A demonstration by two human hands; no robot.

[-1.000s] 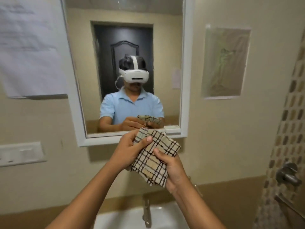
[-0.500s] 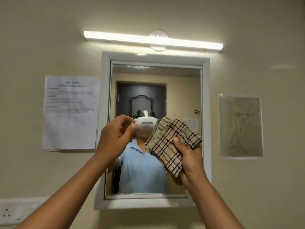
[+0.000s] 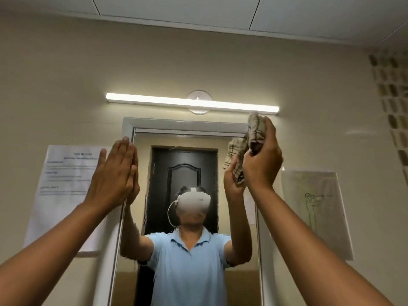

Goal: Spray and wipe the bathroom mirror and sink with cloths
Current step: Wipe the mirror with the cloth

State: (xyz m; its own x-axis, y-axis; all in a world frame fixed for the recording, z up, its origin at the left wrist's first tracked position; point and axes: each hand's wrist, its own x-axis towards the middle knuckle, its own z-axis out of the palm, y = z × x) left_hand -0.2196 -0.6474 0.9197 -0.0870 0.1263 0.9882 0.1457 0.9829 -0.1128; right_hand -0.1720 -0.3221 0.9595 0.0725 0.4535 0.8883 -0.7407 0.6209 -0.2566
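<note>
Presently: checked cloth [image 3: 254,138] bunched in right hand [image 3: 261,160], fingers clamped around it, pressed at mirror [image 3: 183,151] upper right corner; left hand [image 3: 114,173] flat, fingers together, empty, at left frame edge.

Dim, warm indoor light. Sole visible source: tube lamp [image 3: 192,104] at 12 o'clock above the mirror [image 3: 189,195], blown out white, soft halo on the wall around it. Faint bright patch on wall at 3 o'clock. Forearms at 7 and 5 o'clock in shade. Wide-angle bowing along ceiling line and frame edges. Overall soft, smeared detail; notice [image 3: 66,173] text at 9 o'clock unreadable.
</note>
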